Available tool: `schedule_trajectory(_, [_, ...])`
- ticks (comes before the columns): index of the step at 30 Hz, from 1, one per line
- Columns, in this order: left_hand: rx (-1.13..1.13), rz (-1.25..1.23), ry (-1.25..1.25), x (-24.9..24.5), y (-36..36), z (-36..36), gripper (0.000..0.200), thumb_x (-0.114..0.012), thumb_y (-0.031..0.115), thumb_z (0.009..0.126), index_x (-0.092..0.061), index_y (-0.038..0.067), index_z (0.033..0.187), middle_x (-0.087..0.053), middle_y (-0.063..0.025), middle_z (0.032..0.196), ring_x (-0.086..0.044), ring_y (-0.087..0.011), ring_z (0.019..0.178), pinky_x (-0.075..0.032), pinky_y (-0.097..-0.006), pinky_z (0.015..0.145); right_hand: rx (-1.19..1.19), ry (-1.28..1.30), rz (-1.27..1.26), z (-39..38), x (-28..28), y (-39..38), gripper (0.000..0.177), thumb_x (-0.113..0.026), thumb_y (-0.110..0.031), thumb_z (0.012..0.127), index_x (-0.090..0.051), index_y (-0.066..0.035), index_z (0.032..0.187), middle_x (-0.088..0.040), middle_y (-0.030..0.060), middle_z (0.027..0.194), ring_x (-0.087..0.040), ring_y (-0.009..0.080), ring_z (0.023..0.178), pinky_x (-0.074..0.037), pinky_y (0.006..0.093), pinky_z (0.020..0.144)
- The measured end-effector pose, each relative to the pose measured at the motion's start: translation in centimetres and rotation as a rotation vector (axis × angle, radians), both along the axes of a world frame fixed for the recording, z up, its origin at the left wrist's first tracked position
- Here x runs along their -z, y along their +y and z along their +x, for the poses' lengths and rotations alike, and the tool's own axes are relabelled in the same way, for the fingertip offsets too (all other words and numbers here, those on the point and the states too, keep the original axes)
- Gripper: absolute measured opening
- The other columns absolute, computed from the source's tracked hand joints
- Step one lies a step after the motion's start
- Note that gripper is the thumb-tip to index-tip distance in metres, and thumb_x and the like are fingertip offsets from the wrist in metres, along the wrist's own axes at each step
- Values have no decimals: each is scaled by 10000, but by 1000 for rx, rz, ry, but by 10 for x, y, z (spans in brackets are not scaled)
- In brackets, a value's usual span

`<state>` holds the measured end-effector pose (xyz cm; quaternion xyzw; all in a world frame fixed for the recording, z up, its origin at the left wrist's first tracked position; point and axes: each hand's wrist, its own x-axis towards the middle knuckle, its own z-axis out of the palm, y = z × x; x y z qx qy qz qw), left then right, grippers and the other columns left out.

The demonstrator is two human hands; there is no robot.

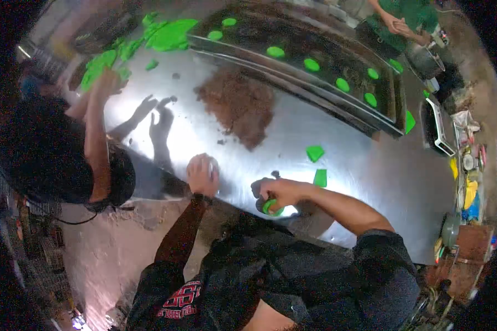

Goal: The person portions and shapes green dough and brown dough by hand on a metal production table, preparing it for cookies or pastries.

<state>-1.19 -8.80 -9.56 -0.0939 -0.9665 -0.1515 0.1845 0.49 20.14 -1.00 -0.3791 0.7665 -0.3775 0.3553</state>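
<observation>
Near the front edge of the shiny metal table (348, 160), my right hand (281, 194) is closed on a green piece (272, 208) that shows below its fingers. My left hand (203, 174) rests at the table's edge to the left, its fingers bent; whether anything is under them is hidden. Two flat green pieces (315, 153) (320, 177) lie just beyond my right hand. A patch of brown crumbly material (240, 105) is spread over the middle of the table, beyond both hands.
A long dark tray (292, 83) with several green pieces stands along the far side. A co-worker in black (55, 138) reaches over green material (171, 34) at the left. Another person's hands (395, 25) are at the back right. A white-framed object (440, 128) stands at the right.
</observation>
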Motion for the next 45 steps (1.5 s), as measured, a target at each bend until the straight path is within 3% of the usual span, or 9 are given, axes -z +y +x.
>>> schedule_trajectory(7, [-132,-5,-168,-23,14,-1,365,-579,281,770,-521,99,1081,-462,-169,1173,-407,-361,1131,-297,-501,972,469,231,-80,-252,-108,17,368,-730,-169,725,-627,-37,1052,-648,48,950,-595,139,882,-478,301,800])
schedule_trajectory(14, [-167,-99,-51,23,1,8,489,-539,397,791,-505,114,1188,-448,-186,1207,-389,-398,1122,-275,-557,947,840,1098,199,-433,-8,-17,488,-547,-527,795,-605,-195,1148,-623,129,1102,-601,296,994,-435,446,907])
schedule_trajectory(16, [-175,-157,-123,24,-1,9,524,-534,425,800,-495,116,1223,-436,-188,1246,-378,-407,1150,-269,-566,959,863,1266,-125,-435,-33,-12,305,-506,-178,886,-575,-65,1161,-622,143,1069,-589,280,978,-439,382,859])
schedule_trajectory(18, [-126,-136,-266,16,-4,4,552,-524,445,814,-481,121,1258,-423,-186,1283,-370,-409,1182,-259,-579,980,959,516,-296,-341,-116,1,353,-507,-231,890,-555,-82,1206,-553,156,1211,-460,258,1198,-235,417,1071])
schedule_trajectory(22, [-160,12,-154,138,-43,19,545,-514,433,830,-468,121,1274,-428,-174,1299,-377,-378,1207,-259,-560,999,629,347,-51,-214,-63,61,388,-492,-338,898,-591,-53,1142,-625,127,1098,-567,239,1061,-430,361,905])
schedule_trajectory(30, [-140,473,-207,33,8,2,514,-547,439,829,-500,122,1231,-446,-132,1301,-416,-322,1190,-341,-512,968,698,345,500,-41,4,119,254,-727,-135,618,-539,-42,760,-568,103,715,-565,246,669,-454,341,594])
schedule_trajectory(35, [-121,827,-466,-62,86,25,368,-442,387,929,-597,58,986,-611,-122,958,-575,-257,853,-446,-407,762,1083,-163,-341,6,-25,15,491,-756,-31,693,-539,-43,1133,-596,40,843,-603,130,790,-526,260,718])
schedule_trajectory(42, [3,1035,-453,-87,55,61,452,-490,392,910,-573,-14,730,-507,-87,540,-469,-152,539,-404,-350,533,987,-93,-260,67,-23,-78,334,-755,-120,697,-635,-32,996,-649,47,867,-573,98,823,-467,266,748])
schedule_trajectory(45, [98,641,-176,-48,44,58,366,-489,371,896,-592,55,1049,-570,-161,1020,-514,-262,964,-401,-427,820,916,420,-187,68,-21,-78,280,-711,-34,692,-638,-36,963,-647,87,907,-616,202,810,-492,300,734])
